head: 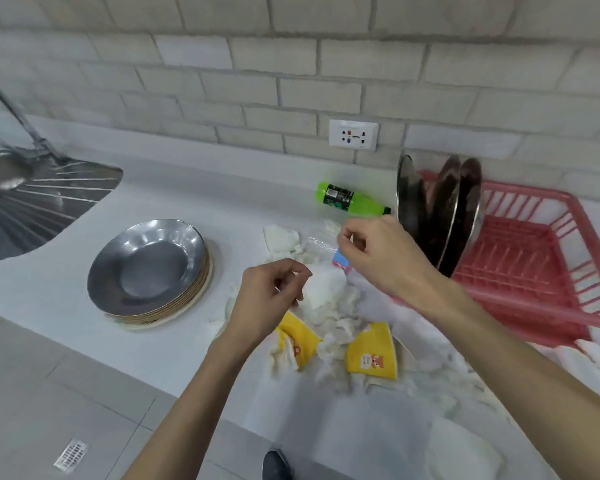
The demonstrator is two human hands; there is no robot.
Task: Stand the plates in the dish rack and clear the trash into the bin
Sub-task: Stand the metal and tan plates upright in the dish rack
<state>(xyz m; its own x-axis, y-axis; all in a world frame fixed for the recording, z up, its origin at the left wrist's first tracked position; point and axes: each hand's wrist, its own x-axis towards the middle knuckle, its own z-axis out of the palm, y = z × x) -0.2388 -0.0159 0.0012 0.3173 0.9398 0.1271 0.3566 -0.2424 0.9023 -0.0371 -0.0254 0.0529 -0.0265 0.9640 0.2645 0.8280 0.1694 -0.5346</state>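
Note:
A steel plate point(146, 265) lies on a stack of paper plates at the left of the white counter point(187, 341). Three steel plates point(440, 209) stand on edge at the left end of the pink dish rack point(534, 258). Trash lies in front of me: crumpled tissues point(326, 296), two crushed yellow paper cups point(373, 351), a green bottle point(350, 199) on its side and a clear bottle with a blue and pink label point(342, 261). My left hand point(271, 299) hovers over the tissues, fingers loosely curled and holding nothing. My right hand point(378, 251) hangs above the clear bottle beside the rack, fingers curled and holding nothing. No bin is in view.
A steel sink point(32, 202) with a tap is set into the counter at the far left. A wall socket point(353, 135) sits on the brick wall behind the green bottle. More tissue point(596, 362) litters the counter's right end. My shoe point(276, 465) shows on the tiled floor below.

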